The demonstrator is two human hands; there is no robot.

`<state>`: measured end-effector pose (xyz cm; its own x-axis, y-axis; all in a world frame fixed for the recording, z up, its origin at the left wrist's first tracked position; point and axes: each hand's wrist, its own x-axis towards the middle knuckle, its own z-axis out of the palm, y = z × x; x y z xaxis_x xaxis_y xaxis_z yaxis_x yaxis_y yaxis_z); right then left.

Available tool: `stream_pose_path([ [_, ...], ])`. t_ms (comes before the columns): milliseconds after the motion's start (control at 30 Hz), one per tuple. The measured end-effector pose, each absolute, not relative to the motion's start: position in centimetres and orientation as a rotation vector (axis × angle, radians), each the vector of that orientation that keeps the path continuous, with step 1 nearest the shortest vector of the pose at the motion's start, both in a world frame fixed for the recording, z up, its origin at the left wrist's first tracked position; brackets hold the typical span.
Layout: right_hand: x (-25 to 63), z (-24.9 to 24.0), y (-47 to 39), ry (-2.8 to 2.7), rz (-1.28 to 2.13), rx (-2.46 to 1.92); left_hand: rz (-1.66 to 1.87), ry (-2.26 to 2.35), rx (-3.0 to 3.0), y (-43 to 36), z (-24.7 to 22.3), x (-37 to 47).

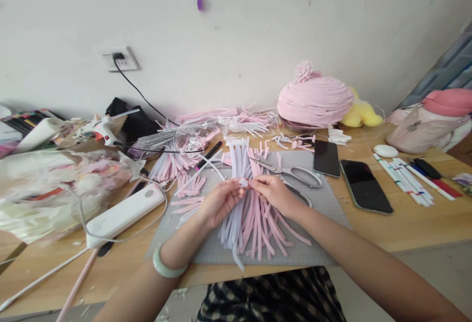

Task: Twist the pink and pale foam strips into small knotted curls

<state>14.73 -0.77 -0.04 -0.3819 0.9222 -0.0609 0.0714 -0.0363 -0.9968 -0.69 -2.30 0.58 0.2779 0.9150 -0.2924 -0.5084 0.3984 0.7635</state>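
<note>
My left hand (222, 201) and my right hand (272, 192) meet over the grey cutting mat (324, 223). Between their fingertips they pinch a small, pale, folded pipe cleaner (243, 183); its exact shape is too small to make out. Beneath the hands lie cut lavender pipe cleaners (230, 236) and, to their right, a fan of pink pipe cleaners (261, 236). Just beyond my right hand, a pair of metal scissors (282, 168) rests on top of the pile. Short pink bundles (191, 184) are to the left of my left hand.
Two phones (326, 159) and several white markers (403, 179) lie on the right. A white power strip (125, 214) with cables and crumpled plastic bags (66, 189) occupy the left. Along the wall are a glue gun (106, 130) and a round pink pipe-cleaner piece (315, 101).
</note>
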Motion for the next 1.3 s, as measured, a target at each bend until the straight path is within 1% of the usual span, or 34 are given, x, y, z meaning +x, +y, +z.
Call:
stream_pose_path([
  [100,14.6,-0.1,-0.9,-1.304,1.731,-1.019,1.042,0.762,0.595,-2.4,0.5,-0.6],
  [200,14.7,0.0,-1.0,-1.260,1.771,-1.011,1.034,0.773,0.675,-2.5,0.5,-0.6],
  [367,15.0,0.6,-1.2,-1.464,1.604,-1.085,1.059,1.066,1.165,-2.2,0.3,-0.9],
  [533,15.2,0.8,-1.3,-1.717,1.452,-1.084,1.119,1.231,1.669,-2.1,0.1,-1.4],
  [700,15.3,0.8,-1.2,-1.842,1.298,-1.038,1.126,1.215,2.018,-2.6,1.0,-1.7],
  [833,15.3,0.7,-1.3,-1.875,1.221,-1.021,1.062,1.265,1.948,-2.7,1.1,-1.3],
  [933,15.2,0.7,-1.4,-1.883,1.201,-0.989,1.023,1.268,1.643,-2.7,0.6,-0.8],
  [1067,15.3,0.9,-1.3,-1.877,1.199,-0.985,0.989,1.135,1.233,-2.5,0.0,-0.3],
  [1133,15.3,0.9,-1.2,-1.896,1.259,-0.977,0.935,1.124,1.228,-2.4,0.0,-0.5],
  [1300,15.4,1.0,-1.2,-1.957,1.368,-1.031,0.792,1.201,1.575,-2.2,0.7,-1.3],
])
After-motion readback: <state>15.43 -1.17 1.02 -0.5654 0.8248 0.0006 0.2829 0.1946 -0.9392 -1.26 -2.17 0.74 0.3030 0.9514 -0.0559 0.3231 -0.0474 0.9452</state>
